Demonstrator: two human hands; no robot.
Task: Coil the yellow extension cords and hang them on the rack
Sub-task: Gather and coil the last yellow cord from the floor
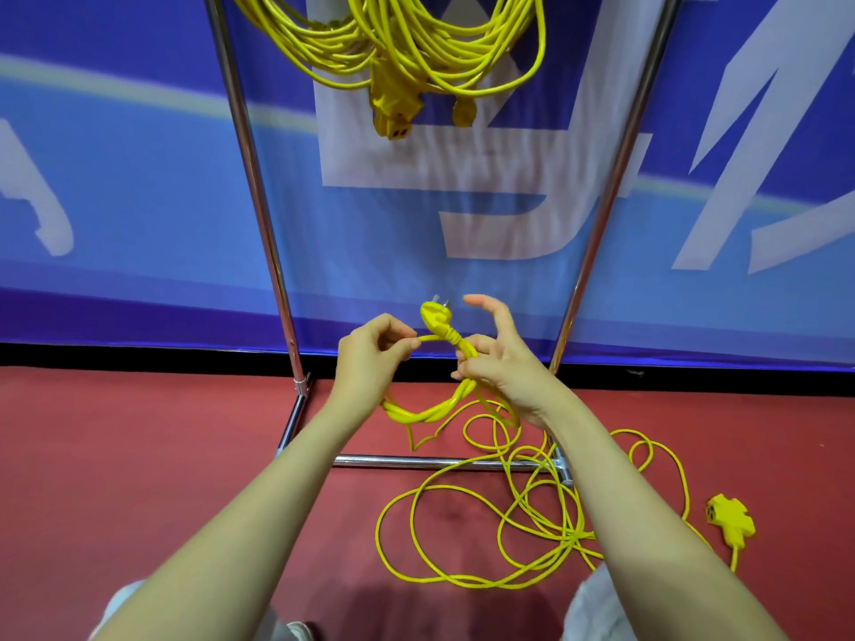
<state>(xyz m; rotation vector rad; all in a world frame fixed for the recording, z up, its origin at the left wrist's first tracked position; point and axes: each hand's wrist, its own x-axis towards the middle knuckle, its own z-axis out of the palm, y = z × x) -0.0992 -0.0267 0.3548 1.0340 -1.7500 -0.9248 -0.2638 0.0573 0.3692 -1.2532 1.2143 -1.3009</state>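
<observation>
Now, in the head view, our left hand (370, 351) pinches the yellow cord (481, 515) near its plug (434, 316), while our right hand (497, 367) closes its lower fingers on the first small loops, thumb and forefinger spread. Most of the cord lies loose on the floor (162, 455); coiled cords (416, 43) hang on the rack (252, 178). We judge coiling has just started; next, gather another loop.

Backdrop and floor behind the work area

A blue banner (139, 178) printed with large pale lettering is stretched across the background, edged at its base by a black strip (139, 358). Below it, a red carpeted floor (162, 455) is spread out, and pale trouser knees (597, 608) are seen at the lower edge
</observation>
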